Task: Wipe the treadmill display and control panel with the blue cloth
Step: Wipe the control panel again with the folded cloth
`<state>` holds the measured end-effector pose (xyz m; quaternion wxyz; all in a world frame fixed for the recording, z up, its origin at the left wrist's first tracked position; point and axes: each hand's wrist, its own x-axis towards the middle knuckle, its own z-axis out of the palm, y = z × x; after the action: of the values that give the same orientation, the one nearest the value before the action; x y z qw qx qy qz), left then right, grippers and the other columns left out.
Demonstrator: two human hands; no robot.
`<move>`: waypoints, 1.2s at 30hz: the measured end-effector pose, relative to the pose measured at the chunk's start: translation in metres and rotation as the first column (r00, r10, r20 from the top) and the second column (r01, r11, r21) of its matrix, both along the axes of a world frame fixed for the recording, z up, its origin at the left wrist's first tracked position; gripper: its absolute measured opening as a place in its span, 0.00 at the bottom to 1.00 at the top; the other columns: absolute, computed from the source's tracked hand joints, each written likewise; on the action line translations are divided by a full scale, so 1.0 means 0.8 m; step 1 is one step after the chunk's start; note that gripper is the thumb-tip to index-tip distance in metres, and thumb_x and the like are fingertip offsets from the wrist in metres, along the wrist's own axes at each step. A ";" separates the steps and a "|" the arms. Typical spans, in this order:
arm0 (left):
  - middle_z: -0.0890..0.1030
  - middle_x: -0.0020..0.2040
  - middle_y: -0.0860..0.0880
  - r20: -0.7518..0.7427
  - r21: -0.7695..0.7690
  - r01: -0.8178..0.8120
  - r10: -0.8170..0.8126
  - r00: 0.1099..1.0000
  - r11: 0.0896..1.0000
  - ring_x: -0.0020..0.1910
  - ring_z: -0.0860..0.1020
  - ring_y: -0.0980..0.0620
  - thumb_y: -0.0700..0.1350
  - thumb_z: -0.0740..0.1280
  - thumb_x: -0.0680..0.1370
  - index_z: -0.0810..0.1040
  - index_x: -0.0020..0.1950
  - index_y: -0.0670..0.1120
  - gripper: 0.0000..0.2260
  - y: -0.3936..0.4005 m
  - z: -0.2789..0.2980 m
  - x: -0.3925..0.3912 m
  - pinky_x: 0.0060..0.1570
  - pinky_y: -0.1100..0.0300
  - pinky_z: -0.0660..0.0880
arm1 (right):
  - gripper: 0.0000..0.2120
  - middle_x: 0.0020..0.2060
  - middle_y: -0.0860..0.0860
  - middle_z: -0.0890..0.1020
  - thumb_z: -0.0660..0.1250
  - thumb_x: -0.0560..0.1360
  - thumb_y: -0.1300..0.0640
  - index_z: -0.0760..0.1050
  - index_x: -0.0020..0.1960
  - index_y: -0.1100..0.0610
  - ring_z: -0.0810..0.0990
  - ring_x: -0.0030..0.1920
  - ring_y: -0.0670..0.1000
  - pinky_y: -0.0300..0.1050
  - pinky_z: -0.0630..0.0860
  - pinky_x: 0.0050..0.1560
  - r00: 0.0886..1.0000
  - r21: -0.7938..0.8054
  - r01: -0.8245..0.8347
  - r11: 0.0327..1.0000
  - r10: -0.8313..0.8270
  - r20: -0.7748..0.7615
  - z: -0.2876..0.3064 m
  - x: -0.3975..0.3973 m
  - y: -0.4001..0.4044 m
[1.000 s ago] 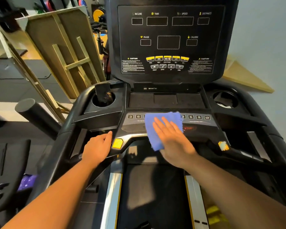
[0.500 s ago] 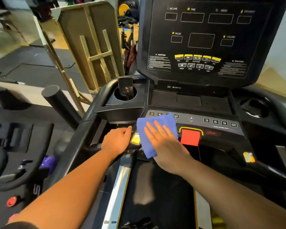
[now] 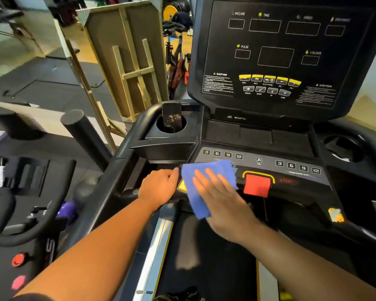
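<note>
My right hand (image 3: pixel 220 200) has slid the soft blue cloth (image 3: pixel 206 185) leftward, uncovering the red square stop button (image 3: pixel 257 185) just right of it. Fingers spread flat, it presses the cloth onto the grey control panel (image 3: pixel 291 170), my curled left hand (image 3: pixel 159 186) touching alongside.

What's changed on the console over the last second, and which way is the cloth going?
The right hand has slid the blue cloth leftward across the control panel, uncovering the red stop button and the left number keys. Nothing was picked up or released. The left hand stays on the console's left edge, the phone stays in the cup holder.
</note>
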<state>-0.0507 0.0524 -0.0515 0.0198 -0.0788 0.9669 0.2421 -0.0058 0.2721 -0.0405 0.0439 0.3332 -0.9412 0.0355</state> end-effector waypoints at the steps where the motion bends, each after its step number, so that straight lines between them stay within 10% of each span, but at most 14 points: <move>1: 0.86 0.48 0.42 -0.011 -0.009 0.001 -0.001 1.000 1.000 0.49 0.81 0.38 0.58 0.52 0.85 0.84 0.47 0.46 0.26 0.000 0.000 0.000 0.50 0.50 0.76 | 0.41 0.80 0.54 0.61 0.64 0.67 0.58 0.61 0.79 0.59 0.55 0.80 0.58 0.57 0.51 0.78 1.000 -0.025 0.019 1.000 -0.019 -0.007 0.001 0.004 0.017; 7: 0.85 0.43 0.44 -0.006 0.001 0.022 -0.022 1.000 1.000 0.44 0.81 0.41 0.59 0.50 0.84 0.79 0.37 0.49 0.26 -0.001 0.000 0.001 0.52 0.47 0.79 | 0.36 0.78 0.59 0.64 0.62 0.70 0.54 0.64 0.77 0.61 0.60 0.78 0.65 0.65 0.61 0.75 0.942 -0.128 0.333 0.934 -0.325 0.079 0.014 -0.034 -0.025; 14: 0.84 0.42 0.44 -0.015 0.005 0.019 -0.019 1.000 1.000 0.46 0.80 0.37 0.57 0.53 0.85 0.80 0.38 0.47 0.25 0.001 0.005 0.002 0.49 0.49 0.77 | 0.40 0.81 0.52 0.59 0.59 0.67 0.55 0.58 0.80 0.56 0.56 0.80 0.59 0.58 0.50 0.77 0.998 0.046 -0.069 0.997 0.069 -0.008 -0.001 -0.004 -0.001; 19: 0.84 0.42 0.45 -0.001 -0.016 0.029 -0.029 1.000 0.999 0.43 0.80 0.42 0.57 0.51 0.85 0.80 0.39 0.48 0.25 -0.001 0.001 0.000 0.45 0.51 0.74 | 0.38 0.77 0.54 0.66 0.68 0.67 0.58 0.66 0.77 0.57 0.63 0.78 0.59 0.60 0.61 0.75 0.970 -0.065 0.234 0.970 -0.237 -0.045 0.009 -0.038 0.032; 22: 0.83 0.39 0.46 0.001 -0.008 0.023 -0.023 1.000 1.000 0.41 0.80 0.43 0.57 0.51 0.84 0.75 0.34 0.49 0.25 0.000 0.001 0.001 0.46 0.50 0.76 | 0.35 0.81 0.55 0.57 0.59 0.75 0.51 0.57 0.80 0.57 0.52 0.80 0.62 0.61 0.50 0.78 0.940 -0.094 0.341 0.935 -0.340 0.030 0.014 -0.062 -0.009; 28: 0.83 0.40 0.46 0.000 -0.006 0.020 -0.020 1.000 1.000 0.42 0.80 0.43 0.57 0.52 0.84 0.80 0.38 0.47 0.25 -0.002 0.000 0.000 0.46 0.50 0.77 | 0.40 0.80 0.52 0.61 0.68 0.69 0.56 0.60 0.80 0.55 0.58 0.79 0.59 0.58 0.51 0.77 1.000 0.005 0.025 1.000 -0.025 0.012 0.003 -0.034 0.013; 33: 0.83 0.39 0.48 -0.015 -0.002 0.033 -0.033 0.999 0.999 0.39 0.80 0.47 0.56 0.52 0.85 0.81 0.39 0.47 0.25 -0.002 -0.001 0.000 0.44 0.53 0.75 | 0.41 0.79 0.52 0.62 0.68 0.68 0.57 0.60 0.79 0.56 0.59 0.79 0.59 0.58 0.57 0.76 0.939 -0.051 0.343 0.938 -0.343 -0.009 0.011 -0.042 0.070; 36: 0.83 0.38 0.47 -0.009 0.014 0.042 -0.042 0.999 0.999 0.39 0.81 0.47 0.56 0.51 0.85 0.80 0.38 0.47 0.25 -0.004 -0.002 0.000 0.45 0.51 0.78 | 0.37 0.82 0.53 0.47 0.59 0.78 0.53 0.47 0.82 0.57 0.44 0.81 0.62 0.58 0.43 0.78 0.881 -0.078 0.474 0.877 -0.472 0.045 0.019 -0.052 0.022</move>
<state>-0.0510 0.0492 -0.0528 0.0212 -0.0573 0.9666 0.2489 -0.0472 0.2899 -0.0249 0.0542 0.0907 -0.9920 0.0685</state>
